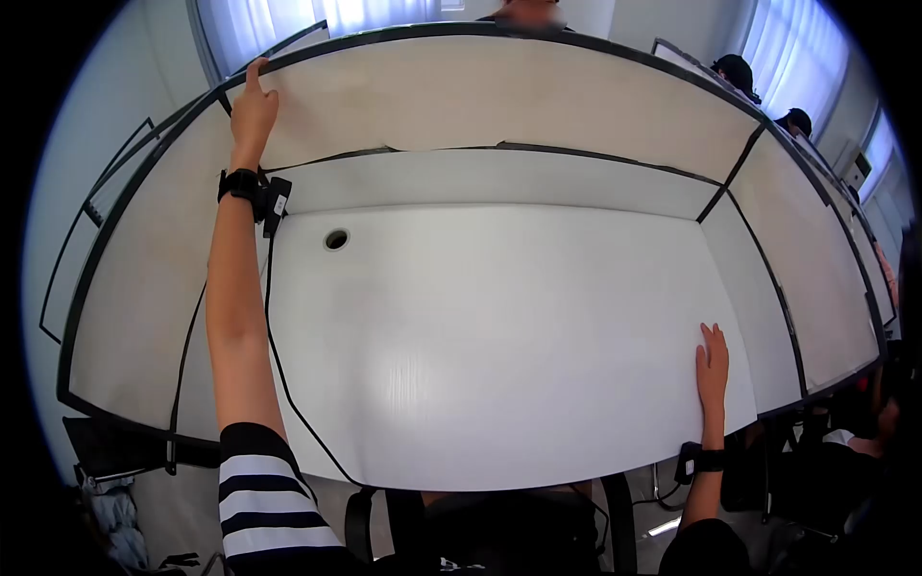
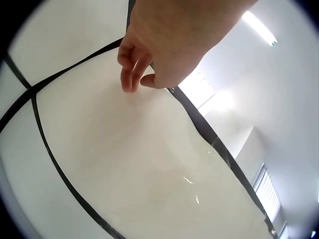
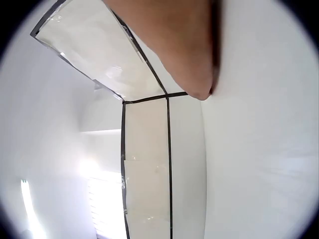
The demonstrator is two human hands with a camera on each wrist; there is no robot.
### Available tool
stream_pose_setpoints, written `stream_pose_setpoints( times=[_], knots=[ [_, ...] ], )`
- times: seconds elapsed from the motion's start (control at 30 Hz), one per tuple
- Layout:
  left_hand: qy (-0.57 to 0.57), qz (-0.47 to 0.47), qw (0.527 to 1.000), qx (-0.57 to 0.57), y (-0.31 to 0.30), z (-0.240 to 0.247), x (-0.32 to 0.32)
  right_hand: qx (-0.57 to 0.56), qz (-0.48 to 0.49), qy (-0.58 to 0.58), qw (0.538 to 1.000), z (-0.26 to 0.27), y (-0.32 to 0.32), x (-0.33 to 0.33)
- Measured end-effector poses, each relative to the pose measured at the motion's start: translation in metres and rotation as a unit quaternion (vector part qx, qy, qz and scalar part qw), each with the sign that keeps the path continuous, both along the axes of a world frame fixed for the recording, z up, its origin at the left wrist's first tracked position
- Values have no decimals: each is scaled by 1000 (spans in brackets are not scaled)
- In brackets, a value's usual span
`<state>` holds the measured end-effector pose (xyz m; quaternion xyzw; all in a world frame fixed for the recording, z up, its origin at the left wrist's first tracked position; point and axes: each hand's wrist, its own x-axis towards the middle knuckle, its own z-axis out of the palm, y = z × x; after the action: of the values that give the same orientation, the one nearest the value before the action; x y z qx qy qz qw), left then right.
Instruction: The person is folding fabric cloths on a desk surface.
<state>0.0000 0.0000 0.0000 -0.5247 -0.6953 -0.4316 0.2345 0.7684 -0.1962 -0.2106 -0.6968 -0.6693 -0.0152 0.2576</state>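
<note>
My left hand (image 1: 254, 120) is raised at the far left corner of a cream desk partition (image 1: 499, 96) edged in black. Its index finger reaches up to the black top edge (image 1: 384, 38), while the other fingers bend loosely in front of the panel. In the left wrist view, the fingers (image 2: 127, 79) and thumb hang close to the panel face with nothing between them. Near the right side of the white desk (image 1: 499, 336), my right hand (image 1: 713, 370) lies with fingers extended on the desktop. Only the side of that hand shows in the right wrist view.
A black device (image 1: 277, 205) by the left wrist trails a cable (image 1: 288, 394) across the desk's left side. A round cable hole (image 1: 336, 239) sits at the back left. A side partition (image 1: 807, 259) borders the right. Other people are visible beyond the panels.
</note>
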Motion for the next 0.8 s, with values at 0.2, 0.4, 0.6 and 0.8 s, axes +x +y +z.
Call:
stream_pose_setpoints(
  times=[0.2,0.4,0.6,0.8],
  knots=[
    [9,55,997,-61,20,10,7,-7,-17,-2,1000,1,9,-1],
    [-113,-29,983,-142,26,43,4,9,8,-4,1000,0,5,-1],
    [-123,-15,986,-110,30,43,18,-5,3,4,1000,-1,7,-3],
    [-217,-205,953,42,-24,-95,70,-55,23,125,990,-11,21,17]
  ],
)
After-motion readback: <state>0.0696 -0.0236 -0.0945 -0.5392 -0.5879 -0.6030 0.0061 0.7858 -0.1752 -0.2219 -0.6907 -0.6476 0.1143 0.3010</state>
